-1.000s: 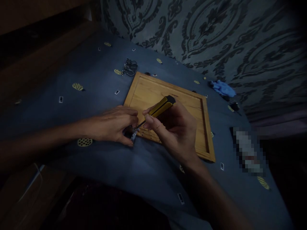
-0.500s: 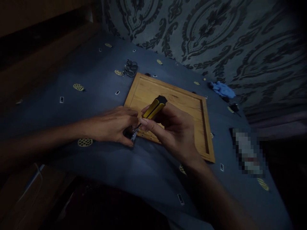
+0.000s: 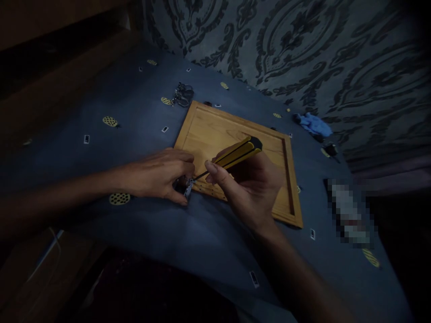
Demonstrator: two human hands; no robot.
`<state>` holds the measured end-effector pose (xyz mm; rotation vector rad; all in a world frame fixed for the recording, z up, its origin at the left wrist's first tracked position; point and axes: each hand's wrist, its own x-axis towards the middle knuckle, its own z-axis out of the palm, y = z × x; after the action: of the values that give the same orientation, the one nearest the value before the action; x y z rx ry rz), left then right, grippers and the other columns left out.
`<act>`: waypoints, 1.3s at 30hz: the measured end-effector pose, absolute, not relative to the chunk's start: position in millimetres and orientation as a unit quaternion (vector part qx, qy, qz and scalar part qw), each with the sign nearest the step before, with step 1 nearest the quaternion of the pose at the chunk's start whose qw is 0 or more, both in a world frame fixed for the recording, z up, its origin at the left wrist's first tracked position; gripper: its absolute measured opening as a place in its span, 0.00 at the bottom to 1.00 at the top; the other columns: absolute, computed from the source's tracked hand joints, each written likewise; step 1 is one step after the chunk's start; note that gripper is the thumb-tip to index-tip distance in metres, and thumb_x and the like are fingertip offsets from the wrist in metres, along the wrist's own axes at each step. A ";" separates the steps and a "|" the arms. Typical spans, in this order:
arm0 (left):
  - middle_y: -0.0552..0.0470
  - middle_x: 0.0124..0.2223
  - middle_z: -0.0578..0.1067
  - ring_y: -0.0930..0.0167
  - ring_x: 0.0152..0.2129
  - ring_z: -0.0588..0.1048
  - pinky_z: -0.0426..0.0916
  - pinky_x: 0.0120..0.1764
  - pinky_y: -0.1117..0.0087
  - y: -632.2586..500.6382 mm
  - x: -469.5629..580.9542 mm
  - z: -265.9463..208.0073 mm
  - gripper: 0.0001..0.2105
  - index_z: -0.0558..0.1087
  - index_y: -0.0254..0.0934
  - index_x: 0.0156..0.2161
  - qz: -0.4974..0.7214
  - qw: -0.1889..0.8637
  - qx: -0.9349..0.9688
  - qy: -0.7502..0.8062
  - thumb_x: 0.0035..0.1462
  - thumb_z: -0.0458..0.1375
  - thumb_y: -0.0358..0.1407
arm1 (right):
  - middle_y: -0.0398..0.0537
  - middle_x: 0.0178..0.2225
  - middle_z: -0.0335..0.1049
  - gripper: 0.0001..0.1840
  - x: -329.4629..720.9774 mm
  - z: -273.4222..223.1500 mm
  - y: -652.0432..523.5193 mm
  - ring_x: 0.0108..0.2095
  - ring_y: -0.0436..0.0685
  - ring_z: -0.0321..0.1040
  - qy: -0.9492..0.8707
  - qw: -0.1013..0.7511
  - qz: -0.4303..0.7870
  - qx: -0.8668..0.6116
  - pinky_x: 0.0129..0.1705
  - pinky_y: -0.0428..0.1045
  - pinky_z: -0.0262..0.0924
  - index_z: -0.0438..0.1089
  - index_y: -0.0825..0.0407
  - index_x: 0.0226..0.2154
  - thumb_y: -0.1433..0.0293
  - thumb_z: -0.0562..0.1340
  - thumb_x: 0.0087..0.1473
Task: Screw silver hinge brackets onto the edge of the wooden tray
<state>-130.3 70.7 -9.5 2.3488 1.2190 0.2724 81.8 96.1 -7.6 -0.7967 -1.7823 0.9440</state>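
At the near-left corner of the framed wooden panel (image 3: pixel 218 130), our left hand (image 3: pixel 164 174) pinches a hinge-like fitting (image 3: pixel 189 189). Our right hand (image 3: pixel 253 193) grips the screwdriver (image 3: pixel 239 151), whose handle has swung lower over the panel, tip at the fitting; we judge the turning continues.

Your lighting's pretty dim tbh, lower corners sinking into black. The wood panel (image 3: pixel 207 130) catches some light, soft shadow darkens the cloth (image 3: pixel 151 240) near your right hand (image 3: pixel 251 190), and one patch (image 3: pixel 350 215) at right's pixelated.
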 end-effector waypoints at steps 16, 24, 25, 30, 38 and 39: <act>0.52 0.41 0.75 0.65 0.39 0.73 0.63 0.45 0.66 71.7 -130.1 -11.0 0.15 0.75 0.37 0.40 0.110 0.246 0.858 0.438 0.56 0.74 0.42 | 0.39 0.28 0.71 0.13 81.1 -11.4 95.6 0.27 0.52 0.69 -0.732 0.461 0.391 -0.315 0.29 0.50 0.70 0.70 0.47 0.31 0.66 0.75 0.57; 0.53 0.40 0.74 0.65 0.38 0.73 0.63 0.43 0.66 71.9 -129.9 -9.2 0.15 0.74 0.38 0.39 0.107 0.247 0.857 0.439 0.55 0.75 0.41 | 0.38 0.28 0.70 0.13 80.6 -14.4 95.4 0.27 0.52 0.70 -0.737 0.460 0.388 -0.308 0.30 0.50 0.72 0.71 0.47 0.32 0.66 0.75 0.57; 0.53 0.40 0.74 0.65 0.38 0.73 0.63 0.44 0.66 71.8 -130.2 -9.2 0.15 0.74 0.38 0.39 0.110 0.247 0.858 0.437 0.56 0.74 0.41 | 0.38 0.28 0.70 0.13 80.1 -14.4 95.3 0.27 0.51 0.70 -0.735 0.462 0.390 -0.307 0.30 0.50 0.71 0.71 0.47 0.31 0.67 0.75 0.57; 0.51 0.43 0.76 0.63 0.42 0.75 0.65 0.47 0.64 71.1 -130.9 -10.6 0.14 0.75 0.37 0.40 0.116 0.247 0.860 0.430 0.58 0.72 0.42 | 0.39 0.31 0.72 0.12 82.0 -2.1 99.8 0.28 0.51 0.71 -0.730 0.425 0.450 -0.290 0.31 0.48 0.71 0.75 0.47 0.35 0.61 0.76 0.57; 0.51 0.42 0.77 0.63 0.41 0.76 0.65 0.47 0.64 72.3 -131.1 -14.6 0.16 0.74 0.37 0.38 0.126 0.238 0.865 0.423 0.56 0.74 0.44 | 0.43 0.30 0.70 0.19 90.1 14.0 109.9 0.33 0.55 0.72 -0.775 0.330 0.470 -0.264 0.38 0.52 0.72 0.74 0.48 0.28 0.54 0.76 0.57; 0.51 0.42 0.77 0.62 0.42 0.76 0.66 0.47 0.64 72.2 -131.1 -14.2 0.16 0.75 0.37 0.39 0.123 0.239 0.864 0.425 0.56 0.74 0.44 | 0.44 0.31 0.71 0.20 88.6 12.6 109.2 0.34 0.55 0.72 -0.776 0.344 0.453 -0.272 0.37 0.52 0.71 0.73 0.48 0.27 0.54 0.76 0.57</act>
<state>-131.1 72.2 -14.2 2.3673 1.1650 0.3365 88.6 109.2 12.6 -0.7077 -2.0160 1.1780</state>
